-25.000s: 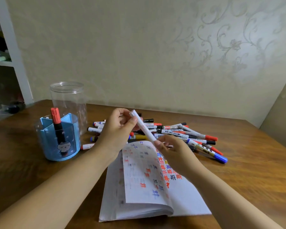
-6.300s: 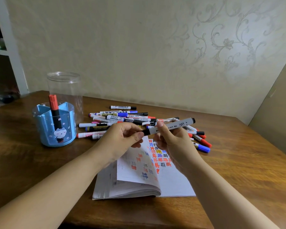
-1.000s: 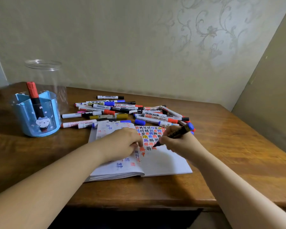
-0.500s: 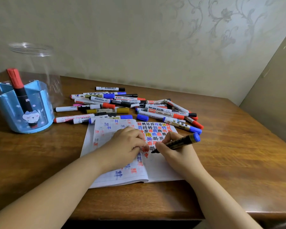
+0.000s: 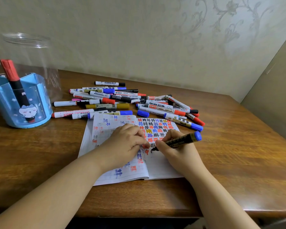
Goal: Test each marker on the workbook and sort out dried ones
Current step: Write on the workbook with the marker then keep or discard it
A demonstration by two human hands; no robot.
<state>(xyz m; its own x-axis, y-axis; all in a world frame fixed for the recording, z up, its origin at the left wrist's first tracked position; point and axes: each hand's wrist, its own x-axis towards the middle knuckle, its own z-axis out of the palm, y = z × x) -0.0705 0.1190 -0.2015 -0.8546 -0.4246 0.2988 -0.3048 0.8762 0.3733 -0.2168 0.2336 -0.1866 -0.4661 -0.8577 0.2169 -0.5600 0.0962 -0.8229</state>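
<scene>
Wooden desk (image 5: 221,154), marker (image 5: 180,140) tip lower on workbook (image 5: 162,164).

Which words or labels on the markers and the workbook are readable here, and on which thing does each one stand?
"WHITEBOARD MARKER": white marker with red cap, left of the workbook, upside down.
"WHITEBOARD": white marker in the pile, upside down.
Workbook: rows of one repeated hand-drawn sign, red, blue, black.
Black marker in the right hand: gold print, blurred.
Other labels: too small.

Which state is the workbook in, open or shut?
Open. The workbook lies flat on the table, both pages showing coloured marks. The left hand presses its left page; the right hand writes with a marker.
</scene>
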